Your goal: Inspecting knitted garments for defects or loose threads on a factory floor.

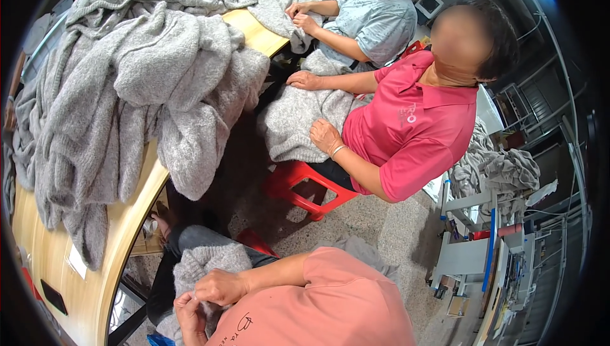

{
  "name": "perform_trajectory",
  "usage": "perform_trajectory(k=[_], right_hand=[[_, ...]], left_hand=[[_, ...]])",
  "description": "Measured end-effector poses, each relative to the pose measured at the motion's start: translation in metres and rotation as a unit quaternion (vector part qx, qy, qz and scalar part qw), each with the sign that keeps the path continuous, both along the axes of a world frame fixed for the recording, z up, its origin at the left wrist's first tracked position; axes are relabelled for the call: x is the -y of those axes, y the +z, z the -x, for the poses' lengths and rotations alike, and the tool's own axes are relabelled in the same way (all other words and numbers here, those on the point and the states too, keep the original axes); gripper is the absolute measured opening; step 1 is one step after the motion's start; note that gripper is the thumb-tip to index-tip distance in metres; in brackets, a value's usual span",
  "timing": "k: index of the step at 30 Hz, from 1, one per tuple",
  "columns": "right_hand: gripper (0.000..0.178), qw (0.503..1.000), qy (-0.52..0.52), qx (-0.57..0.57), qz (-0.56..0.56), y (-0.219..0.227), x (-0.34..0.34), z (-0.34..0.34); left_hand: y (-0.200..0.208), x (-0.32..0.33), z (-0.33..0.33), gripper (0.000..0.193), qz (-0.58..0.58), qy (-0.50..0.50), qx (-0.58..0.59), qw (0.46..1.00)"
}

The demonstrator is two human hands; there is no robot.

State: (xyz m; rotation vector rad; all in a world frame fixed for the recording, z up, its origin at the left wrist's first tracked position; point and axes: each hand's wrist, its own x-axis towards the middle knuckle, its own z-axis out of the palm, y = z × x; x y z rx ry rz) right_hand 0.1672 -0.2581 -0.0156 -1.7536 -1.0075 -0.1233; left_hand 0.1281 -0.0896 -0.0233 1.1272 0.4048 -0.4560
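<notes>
A grey fuzzy knitted garment (210, 259) lies bunched across my lap, over dark trousers. My right hand (220, 287) rests over it, fingers curled into a pinch; whatever sits between those fingertips is too small to make out. Close against it, my left hand (190, 315) is closed on a fold of the same knit, its fingertips almost meeting the right ones. My right forearm reaches in from a salmon sleeve, while most of the left arm is hidden by my shirt (318, 311).
Grey knits (121, 92) heap over the wooden table (38, 238), where a black phone (54, 297) lies. Beside me a person in a pink shirt (413, 123) sits on a red stool (311, 187) with a knit; another person (375, 22) handles one beyond. Machinery (467, 257) stands right.
</notes>
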Motion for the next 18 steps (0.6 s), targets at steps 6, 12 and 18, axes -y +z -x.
perform_trajectory(k=[6,12,18], right_hand=[[0.005,0.999,-0.003,0.029,0.024,-0.0073,-0.0010,-0.0003],[0.007,0.997,-0.009,0.024,0.067,-0.0096,-0.0041,0.0010],[0.006,0.996,-0.023,-0.091,-0.006,-0.0120,-0.0093,-0.0041]], left_hand=[[-0.0064,-0.0004,0.0023,0.005,-0.013,0.030,0.006,0.999],[-0.0013,-0.0001,0.0045,0.004,-0.032,0.027,0.011,0.999],[-0.0038,0.0066,0.0088,0.015,-0.079,0.070,0.056,0.993]])
